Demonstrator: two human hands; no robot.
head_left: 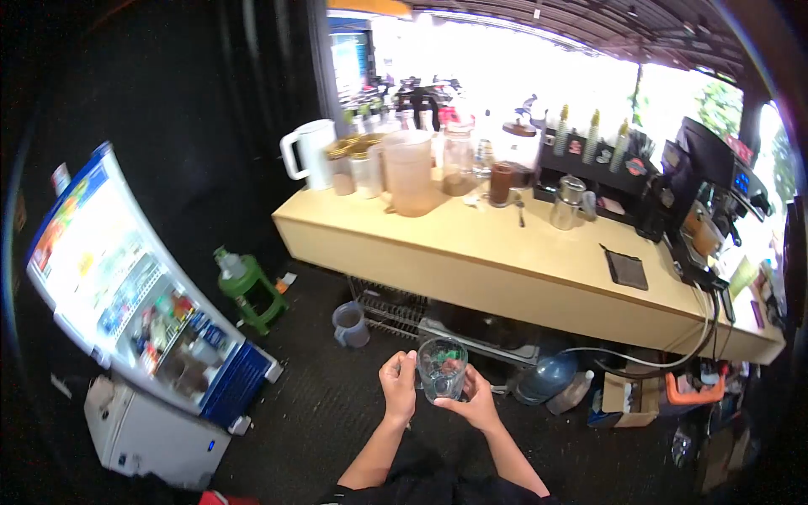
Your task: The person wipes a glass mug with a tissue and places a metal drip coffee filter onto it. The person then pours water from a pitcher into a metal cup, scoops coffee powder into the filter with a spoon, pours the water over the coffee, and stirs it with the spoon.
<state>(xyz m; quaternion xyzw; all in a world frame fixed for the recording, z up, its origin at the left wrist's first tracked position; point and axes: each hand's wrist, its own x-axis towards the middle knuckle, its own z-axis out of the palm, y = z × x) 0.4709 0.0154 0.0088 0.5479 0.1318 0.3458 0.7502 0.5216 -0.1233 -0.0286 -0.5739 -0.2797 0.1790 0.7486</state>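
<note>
I've got the clear glass (442, 369) at lower centre of frame, left hand (398, 389) and right hand (473, 402) both clamped round it, well short of the worktop (505, 252) above; carrying step, next needs a steady level grip.

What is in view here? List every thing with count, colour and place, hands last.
glass: 1, clear, held in both hands
counter: 1, pale wood, centre
white jug: 1, white, counter's left end
plastic pitcher: 1, cloudy, beside the jars
dark mat: 1, black, on counter, right
coffee machine: 1, black, counter's right end
display fridge: 1, white and blue, left
green stool: 1, green, on floor
grey mug: 1, grey, on floor
left hand: 1, on glass
right hand: 1, under glass
</note>
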